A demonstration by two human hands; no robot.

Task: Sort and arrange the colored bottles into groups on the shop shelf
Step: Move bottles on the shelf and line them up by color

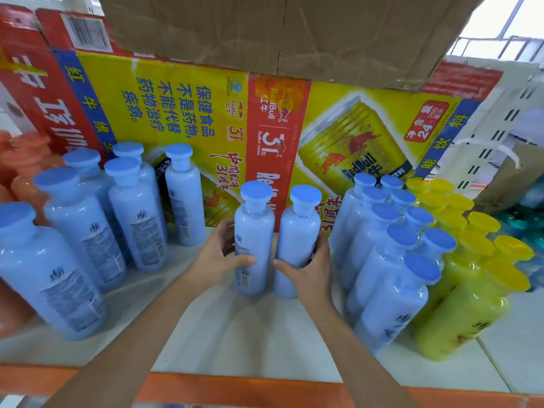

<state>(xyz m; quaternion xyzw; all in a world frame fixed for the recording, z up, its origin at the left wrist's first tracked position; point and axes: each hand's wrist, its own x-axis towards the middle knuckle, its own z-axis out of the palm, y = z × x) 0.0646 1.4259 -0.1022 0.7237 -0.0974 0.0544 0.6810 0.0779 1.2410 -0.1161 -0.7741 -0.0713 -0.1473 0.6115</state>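
Left hand: the left hand (219, 257) grips the first blue bottle (255, 228), thumb across its front, fingers (226, 231) curled round its left side.
Right hand: the right hand (309, 272) grips the second blue bottle (298, 234), thumb low on its front, fingers wrapped round its right side.
Held bottles: both upright on the white shelf (265, 334), just beside each other between the two thumbs; I cannot tell whether they touch.
Left of the left fingers: a loose blue group (79, 231), labels facing front; orange bottles (26, 166) stand beyond it.
Right of the right fingers: a packed blue group (382, 260) in two rows, with yellow bottles (471, 275) packed against its outer side.
Beyond the fingertips: a Red Bull carton (182, 107) against the back, with a brown cardboard box (279, 33) above.
Towards the wrists: the shelf's orange front edge (235, 390).
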